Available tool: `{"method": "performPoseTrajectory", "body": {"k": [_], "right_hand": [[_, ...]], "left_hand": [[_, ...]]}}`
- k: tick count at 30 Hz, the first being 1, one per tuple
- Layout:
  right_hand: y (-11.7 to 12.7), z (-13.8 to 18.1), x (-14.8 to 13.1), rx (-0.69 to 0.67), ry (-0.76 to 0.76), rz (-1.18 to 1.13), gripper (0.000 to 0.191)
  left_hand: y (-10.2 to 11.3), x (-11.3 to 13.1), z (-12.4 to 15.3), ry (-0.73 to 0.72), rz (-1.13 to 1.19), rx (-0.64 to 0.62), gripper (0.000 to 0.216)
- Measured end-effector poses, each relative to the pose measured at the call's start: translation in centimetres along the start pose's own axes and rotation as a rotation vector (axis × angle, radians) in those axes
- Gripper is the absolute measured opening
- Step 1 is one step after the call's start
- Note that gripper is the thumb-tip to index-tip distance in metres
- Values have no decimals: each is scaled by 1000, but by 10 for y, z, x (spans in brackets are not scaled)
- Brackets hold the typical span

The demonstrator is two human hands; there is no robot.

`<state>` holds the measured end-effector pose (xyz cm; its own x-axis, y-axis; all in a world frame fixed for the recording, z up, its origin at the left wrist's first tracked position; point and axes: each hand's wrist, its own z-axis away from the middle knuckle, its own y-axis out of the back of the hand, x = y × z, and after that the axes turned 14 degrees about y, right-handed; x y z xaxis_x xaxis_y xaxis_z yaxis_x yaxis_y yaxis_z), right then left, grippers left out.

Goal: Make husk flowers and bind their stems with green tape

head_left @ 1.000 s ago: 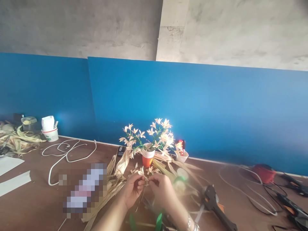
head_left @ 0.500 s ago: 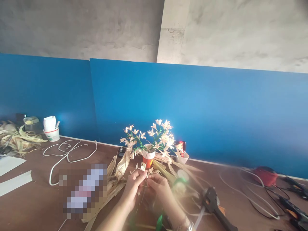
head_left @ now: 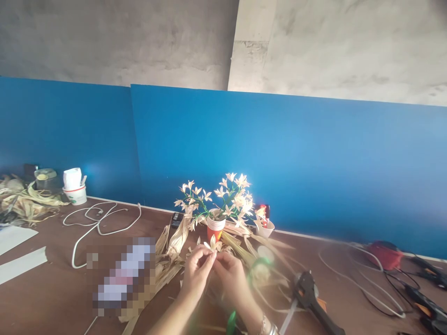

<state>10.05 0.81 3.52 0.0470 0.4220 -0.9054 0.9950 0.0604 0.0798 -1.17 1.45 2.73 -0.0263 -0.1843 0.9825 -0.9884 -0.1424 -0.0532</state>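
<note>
Between my two hands is a small cream-coloured flower point(head_left: 213, 243) that looks made of corn husk, its petals spread upward. My left hand point(head_left: 198, 267) pinches its base between thumb and forefinger. Close against it, the fingers of my right hand point(head_left: 228, 270) are also pinched together at the flower's base; a thin stem seems to hang below, partly hidden. Just behind stands an orange and white paper cup point(head_left: 215, 225) holding green stems with many similar cream flowers point(head_left: 240, 197). Dried corn husks point(head_left: 179, 239) lie around the cup.
A black glue gun point(head_left: 309, 293) lies to the right of my right arm. White cable point(head_left: 98, 225) loops across the brown table on the left, near a white cup point(head_left: 75, 193). Paper strips point(head_left: 23, 265) lie far left. A red item point(head_left: 386, 255) and dark tools are far right.
The flower between my fingers now faces upward with its petals more spread. My hands have come closer together, and the right has shifted slightly.
</note>
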Motion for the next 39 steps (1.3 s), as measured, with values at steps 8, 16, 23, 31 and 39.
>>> {"method": "performPoseTrajectory", "body": {"k": [8, 16, 23, 31, 39], "right_hand": [[15, -6, -5, 15, 24, 82, 19], [11, -7, -8, 83, 18, -96, 23], [6, -7, -8, 126, -29, -222, 25], [13, -7, -15, 15, -82, -281, 20], [23, -11, -31, 67, -175, -248, 22]], "left_hand": [[2, 3, 2, 159, 40, -25, 28], [-4, -3, 3, 309, 171, -169, 32], [-7, -1, 7, 298, 230, -162, 31], [-1, -9, 6, 128, 66, -42, 21], [-2, -6, 6, 182, 125, -119, 28]]}}
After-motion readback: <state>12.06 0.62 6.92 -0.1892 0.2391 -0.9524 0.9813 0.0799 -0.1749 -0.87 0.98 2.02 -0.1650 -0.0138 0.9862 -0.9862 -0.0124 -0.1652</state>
